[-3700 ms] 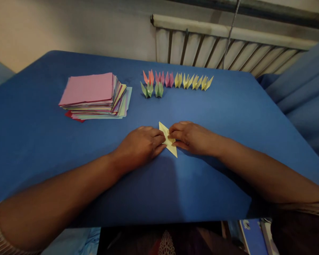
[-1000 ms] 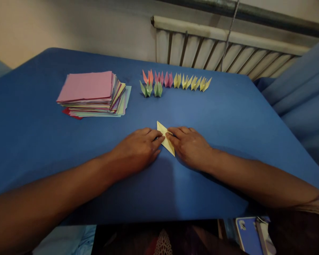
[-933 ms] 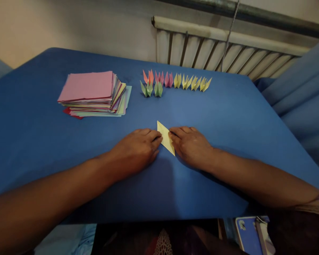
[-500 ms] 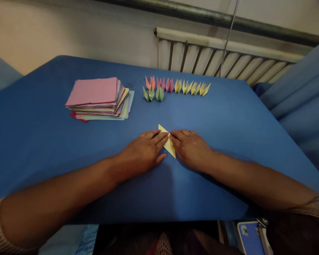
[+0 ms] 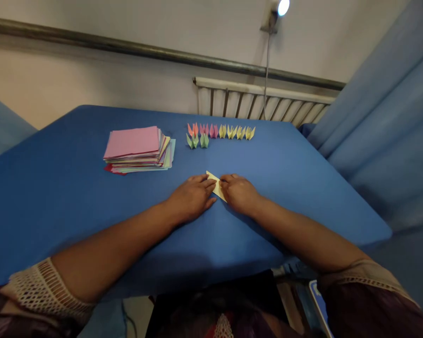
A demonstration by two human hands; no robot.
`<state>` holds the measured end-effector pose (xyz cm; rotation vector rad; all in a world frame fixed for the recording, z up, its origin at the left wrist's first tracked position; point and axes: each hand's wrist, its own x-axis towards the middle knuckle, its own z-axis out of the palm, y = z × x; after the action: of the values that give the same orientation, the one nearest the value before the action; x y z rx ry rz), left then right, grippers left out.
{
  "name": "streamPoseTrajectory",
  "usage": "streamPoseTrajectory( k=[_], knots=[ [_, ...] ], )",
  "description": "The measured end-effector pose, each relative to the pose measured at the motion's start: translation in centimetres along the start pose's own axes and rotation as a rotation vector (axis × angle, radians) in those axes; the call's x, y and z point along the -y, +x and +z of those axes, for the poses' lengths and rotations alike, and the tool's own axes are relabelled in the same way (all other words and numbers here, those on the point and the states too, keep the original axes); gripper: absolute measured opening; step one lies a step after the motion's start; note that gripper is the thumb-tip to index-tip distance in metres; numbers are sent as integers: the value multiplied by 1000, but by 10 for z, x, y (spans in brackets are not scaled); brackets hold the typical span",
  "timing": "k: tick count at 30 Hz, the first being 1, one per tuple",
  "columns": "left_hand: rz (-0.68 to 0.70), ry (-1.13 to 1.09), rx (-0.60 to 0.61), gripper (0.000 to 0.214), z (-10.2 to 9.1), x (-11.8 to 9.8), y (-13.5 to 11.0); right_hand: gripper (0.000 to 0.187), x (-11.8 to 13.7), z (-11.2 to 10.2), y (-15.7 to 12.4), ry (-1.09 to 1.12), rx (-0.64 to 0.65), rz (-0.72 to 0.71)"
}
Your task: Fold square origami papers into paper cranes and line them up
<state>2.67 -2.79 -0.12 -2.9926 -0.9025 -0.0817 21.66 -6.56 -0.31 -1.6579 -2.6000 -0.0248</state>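
A small folded piece of pale yellow paper point(image 5: 218, 191) lies on the blue table in front of me, partly covered by my fingers. My left hand point(image 5: 192, 197) rests over its left side, fingers stretched out flat on the paper and thumb apart from them. From the other side, my right hand point(image 5: 240, 193) has bent fingers closed on the paper's right edge; its thumb is hidden. The fingertips of both hands nearly meet on the paper.
A tall stack of coloured paper sheets point(image 5: 132, 142), pink on top, stands at the back left. Behind my hands are several folded yellow paper cranes point(image 5: 231, 132), with pink ones point(image 5: 209, 131) and green ones point(image 5: 199, 141). A radiator point(image 5: 246, 98) and blue curtain point(image 5: 370, 141) border the table point(image 5: 74, 197).
The camera view has tilted up and shifted, showing a wall light. Both hands stay on the yellow paper; my right hand's fingers look more bent and cover more of its lower right.
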Motion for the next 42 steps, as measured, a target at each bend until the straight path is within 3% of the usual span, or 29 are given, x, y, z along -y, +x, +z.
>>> streamPoseTrajectory(
  k=[8,18,29,38,42],
  knots=[
    [-8,-36,22,32,-15,0,-8,37,-2,6,-5,17,-58,7],
    [4,-63,16,50,2,0,-9,38,-6,10,-4,96,-32,-13],
    [-13,-67,-1,44,-4,3,-10,38,-5,7,-9,107,-20,19],
    [-11,-73,90,39,-15,6,-13,39,-3,3,-12,88,-16,17],
    [-3,-100,71,35,-15,7,-14,36,-6,0,-12,82,-13,46]
  ],
)
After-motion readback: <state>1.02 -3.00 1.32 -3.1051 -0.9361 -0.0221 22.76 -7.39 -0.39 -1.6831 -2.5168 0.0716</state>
